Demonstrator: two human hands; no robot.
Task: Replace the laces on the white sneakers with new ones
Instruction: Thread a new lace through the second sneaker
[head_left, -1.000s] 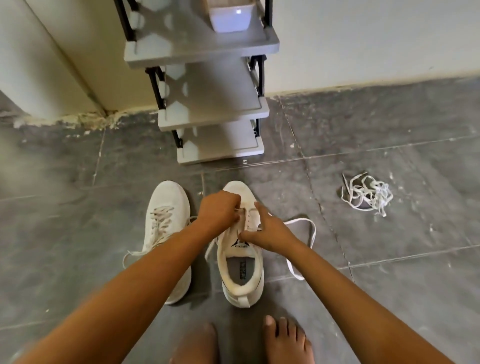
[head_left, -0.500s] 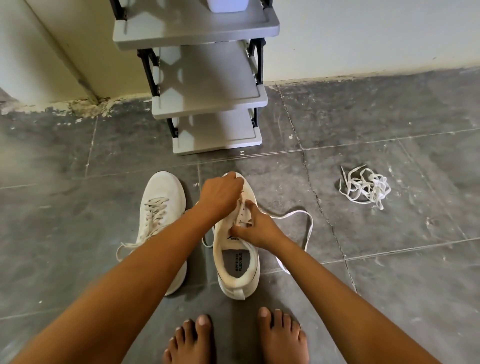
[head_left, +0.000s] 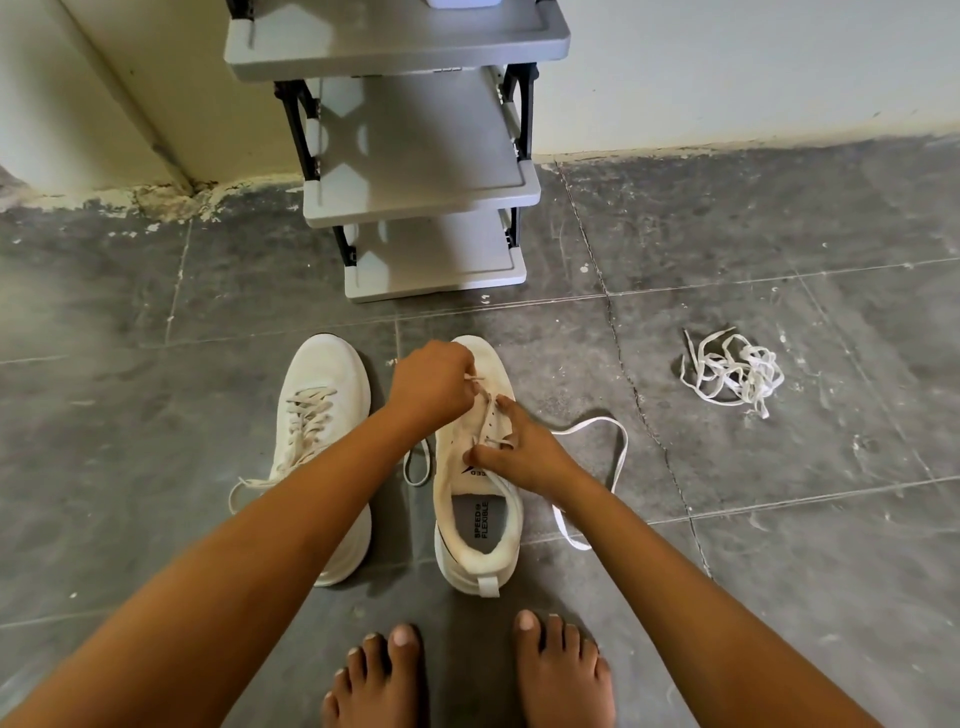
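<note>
Two white sneakers stand side by side on the grey tiled floor. The left sneaker (head_left: 322, 415) is laced, with loose ends trailing beside it. My left hand (head_left: 431, 384) hovers over the toe half of the right sneaker (head_left: 475, 525) and pinches its lace (head_left: 597, 457) near the front eyelets. My right hand (head_left: 519, 452) rests on the sneaker's tongue area, fingers pinching the lace at the eyelets. The lace's free length loops over the floor to the right of the shoe. A tangled bundle of white laces (head_left: 735, 371) lies on the floor further right.
A grey shoe rack (head_left: 426, 192) with black posts stands against the wall just beyond the sneakers. My bare feet (head_left: 467, 675) are on the tiles right behind the right sneaker. Open tiled floor stretches to both sides.
The view has tilted down, so my feet show more. My right hand has slid back along the lacing toward the tongue, while my left hand stays at the front eyelets.
</note>
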